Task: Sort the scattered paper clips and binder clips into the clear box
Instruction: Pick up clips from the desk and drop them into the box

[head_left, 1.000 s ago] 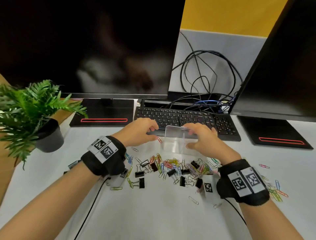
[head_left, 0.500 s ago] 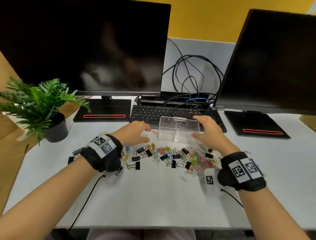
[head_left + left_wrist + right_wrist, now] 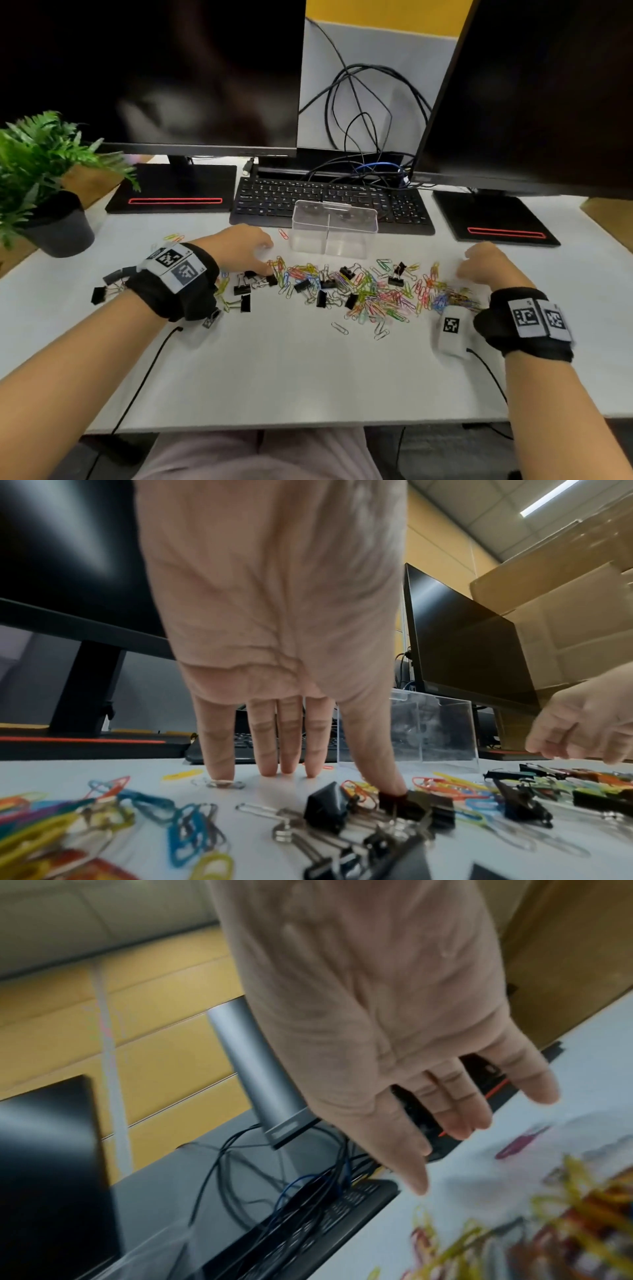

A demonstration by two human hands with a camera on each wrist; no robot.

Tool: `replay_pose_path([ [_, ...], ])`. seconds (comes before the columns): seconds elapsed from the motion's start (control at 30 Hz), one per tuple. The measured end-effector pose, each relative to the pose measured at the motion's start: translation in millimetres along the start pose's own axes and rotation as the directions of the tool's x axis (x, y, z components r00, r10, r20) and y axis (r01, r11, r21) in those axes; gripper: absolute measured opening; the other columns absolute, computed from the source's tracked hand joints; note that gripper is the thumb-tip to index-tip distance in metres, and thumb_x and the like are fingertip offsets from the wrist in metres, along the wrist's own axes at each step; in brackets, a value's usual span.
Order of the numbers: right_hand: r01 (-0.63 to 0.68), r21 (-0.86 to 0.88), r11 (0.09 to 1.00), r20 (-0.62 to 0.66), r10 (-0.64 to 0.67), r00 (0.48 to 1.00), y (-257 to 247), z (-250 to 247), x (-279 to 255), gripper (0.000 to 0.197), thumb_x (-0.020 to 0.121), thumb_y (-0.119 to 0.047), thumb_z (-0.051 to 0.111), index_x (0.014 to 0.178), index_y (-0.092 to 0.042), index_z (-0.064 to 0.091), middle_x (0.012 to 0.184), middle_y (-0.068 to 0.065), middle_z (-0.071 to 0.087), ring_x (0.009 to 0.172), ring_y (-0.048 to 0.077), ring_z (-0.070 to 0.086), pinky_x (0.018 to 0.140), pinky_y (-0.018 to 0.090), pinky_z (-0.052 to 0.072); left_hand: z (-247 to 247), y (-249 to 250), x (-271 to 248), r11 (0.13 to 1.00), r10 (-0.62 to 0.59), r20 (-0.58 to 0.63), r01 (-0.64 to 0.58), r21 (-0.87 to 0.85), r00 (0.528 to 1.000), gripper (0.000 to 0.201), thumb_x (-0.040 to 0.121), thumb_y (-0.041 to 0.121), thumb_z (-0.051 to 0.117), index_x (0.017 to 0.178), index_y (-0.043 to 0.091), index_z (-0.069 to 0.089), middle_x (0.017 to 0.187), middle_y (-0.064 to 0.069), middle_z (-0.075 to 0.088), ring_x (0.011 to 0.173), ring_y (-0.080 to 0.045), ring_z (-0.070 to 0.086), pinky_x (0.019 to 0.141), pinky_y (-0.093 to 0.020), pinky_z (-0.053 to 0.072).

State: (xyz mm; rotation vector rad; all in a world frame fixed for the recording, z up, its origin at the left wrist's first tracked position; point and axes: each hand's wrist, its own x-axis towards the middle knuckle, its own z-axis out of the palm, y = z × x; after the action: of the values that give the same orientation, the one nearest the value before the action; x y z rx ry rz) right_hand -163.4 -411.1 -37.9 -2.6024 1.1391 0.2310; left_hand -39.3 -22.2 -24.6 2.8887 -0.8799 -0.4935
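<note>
The clear box (image 3: pixel 334 229), split by a middle divider, stands upright on the white desk in front of the keyboard, and neither hand touches it. Coloured paper clips (image 3: pixel 376 294) and black binder clips (image 3: pixel 346 273) lie scattered in a band before it. My left hand (image 3: pixel 265 262) is at the band's left end with straight fingers (image 3: pixel 267 750) touching the desk. Its thumb presses a black binder clip (image 3: pixel 416 803). My right hand (image 3: pixel 479 262) hovers over the band's right end, fingers (image 3: pixel 455 1110) relaxed and holding nothing. The clear box (image 3: pixel 431 731) is also seen behind the left thumb.
A black keyboard (image 3: pixel 329 198) lies just behind the box, with tangled cables (image 3: pixel 370 113) beyond it. Two dark monitors on black bases (image 3: pixel 171 192) flank it. A potted plant (image 3: pixel 48 192) stands at the left. A few binder clips (image 3: pixel 102 291) lie left of my left wrist.
My right hand has let go of the clear box and moved right and nearer, over the pile's right end. My left hand has dropped onto the clips at the left.
</note>
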Motion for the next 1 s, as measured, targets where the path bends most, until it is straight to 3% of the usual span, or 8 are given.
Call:
replay_pose_path([
  [0.13,-0.032,-0.04,0.999,0.037,0.034,0.999,19,-1,16,0.04,0.081,-0.015,0.064,0.116,0.004,0.06,0.119,0.022,0.06,0.111,0.037,0.057,0.09,0.04,0.047,-2,1,3,1.0,0.002,0.013,-0.002,0.005,1.0,0.064,0.084,0.047,0.067,0.139,0.022,0.046,0.143,0.001,0.045,0.13,-0.021,0.041,0.106,-0.035,0.035],
  [0.2,-0.006,-0.036,0.999,0.072,0.008,0.997,16,-1,8,0.033,0.081,-0.01,0.064,0.11,0.005,0.065,0.113,0.023,0.063,0.108,0.037,0.059,0.087,0.039,0.049,-2,2,3,1.0,0.0,0.026,0.0,0.008,1.0,0.064,0.084,0.046,0.067,0.139,0.022,0.046,0.143,0.0,0.045,0.13,-0.021,0.041,0.106,-0.035,0.034],
  [0.5,0.209,0.003,0.978,0.109,-0.208,0.972,-26,1,-33,0.028,0.087,-0.01,0.062,0.113,0.0,0.067,0.116,0.016,0.063,0.109,0.031,0.059,0.091,0.035,0.048,-2,2,1,1.0,0.012,0.042,-0.013,0.017,0.999,0.063,0.086,0.046,0.064,0.141,0.021,0.044,0.147,0.001,0.041,0.134,-0.021,0.036,0.11,-0.034,0.03],
  [0.63,0.301,0.022,0.953,0.139,-0.301,0.943,-38,3,-38,0.028,0.084,-0.004,0.065,0.112,-0.006,0.069,0.112,0.012,0.064,0.1,0.025,0.059,0.086,0.034,0.05,-6,2,3,0.999,0.008,0.055,-0.01,0.036,0.998,0.063,0.086,0.048,0.064,0.14,0.022,0.045,0.146,0.001,0.042,0.133,-0.021,0.037,0.109,-0.034,0.03],
  [0.77,0.358,0.086,0.93,0.195,-0.368,0.909,-46,4,-41,0.039,0.08,0.001,0.068,0.118,-0.01,0.065,0.102,0.004,0.055,0.095,0.02,0.053,0.078,0.031,0.045,-10,3,5,1.0,-0.007,0.069,0.006,0.023,0.998,0.062,0.085,0.049,0.065,0.138,0.022,0.048,0.142,0.001,0.047,0.129,-0.02,0.042,0.108,-0.035,0.035],
  [0.9,0.313,0.136,0.94,0.152,-0.333,0.931,-43,2,-40,0.049,0.078,-0.003,0.072,0.125,-0.013,0.059,0.115,0.007,0.053,0.098,0.021,0.053,0.069,0.025,0.046,-10,1,7,1.0,-0.024,0.075,0.024,-0.007,0.997,0.066,0.082,0.051,0.066,0.138,0.021,0.047,0.138,-0.001,0.05,0.125,-0.021,0.046,0.106,-0.038,0.039],
  [0.97,0.293,0.129,0.947,0.156,-0.311,0.937,-42,2,-40,0.051,0.079,-0.004,0.071,0.127,-0.013,0.056,0.126,0.009,0.052,0.1,0.023,0.054,0.06,0.022,0.044,-9,2,8,0.998,-0.037,0.064,0.04,-0.047,0.997,0.076,0.08,0.051,0.069,0.143,0.023,0.037,0.139,-0.002,0.05,0.125,-0.022,0.048,0.105,-0.037,0.04],
  [1.0,0.297,0.108,0.949,0.168,-0.312,0.935,-44,2,-41,0.05,0.08,-0.004,0.07,0.128,-0.012,0.056,0.128,0.01,0.052,0.102,0.024,0.054,0.065,0.023,0.046,-9,3,8,0.997,-0.042,0.061,0.046,-0.069,0.997,0.082,0.079,0.052,0.07,0.146,0.025,0.03,0.139,-0.002,0.051,0.124,-0.024,0.048,0.104,-0.038,0.04],
])
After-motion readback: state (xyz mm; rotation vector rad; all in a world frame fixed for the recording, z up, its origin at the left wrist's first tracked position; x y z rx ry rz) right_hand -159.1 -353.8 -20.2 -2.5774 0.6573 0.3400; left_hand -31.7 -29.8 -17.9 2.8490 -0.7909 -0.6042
